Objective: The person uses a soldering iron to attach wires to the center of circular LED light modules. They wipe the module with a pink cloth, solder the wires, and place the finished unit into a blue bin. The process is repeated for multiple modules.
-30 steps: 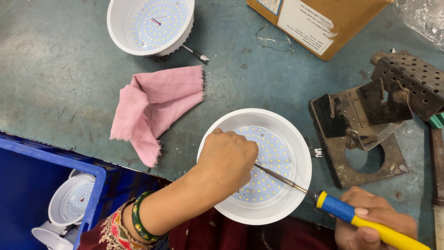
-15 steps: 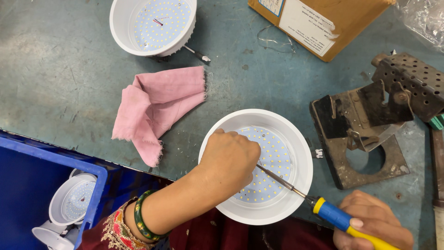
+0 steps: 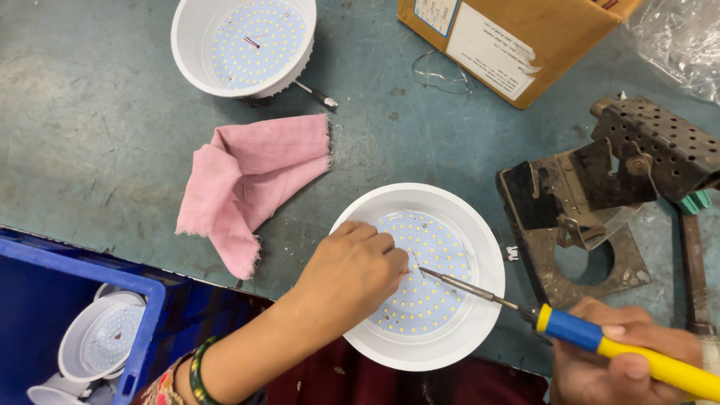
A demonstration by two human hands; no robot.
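A round white lamp housing [image 3: 480, 225] with a disc of small LED chips [image 3: 431, 274] lies near the table's front edge. My left hand [image 3: 349, 274] rests inside its left side, fingers pinched together over the disc; what they pinch is too small to tell. My right hand [image 3: 619, 364] grips a soldering iron [image 3: 600, 339] with a blue and yellow handle. Its metal tip [image 3: 424, 270] points left and meets the disc just beside my left fingertips.
A second white LED housing [image 3: 244, 45] sits at the back. A crumpled pink cloth [image 3: 244, 184] lies between the two. A metal iron stand [image 3: 592, 202] is at right, a cardboard box [image 3: 517, 41] behind it, a blue crate [image 3: 142, 307] with more housings at lower left.
The iron's tip has crept slightly left across the disc toward my left fingertips. My left hand has stayed in place inside the housing.
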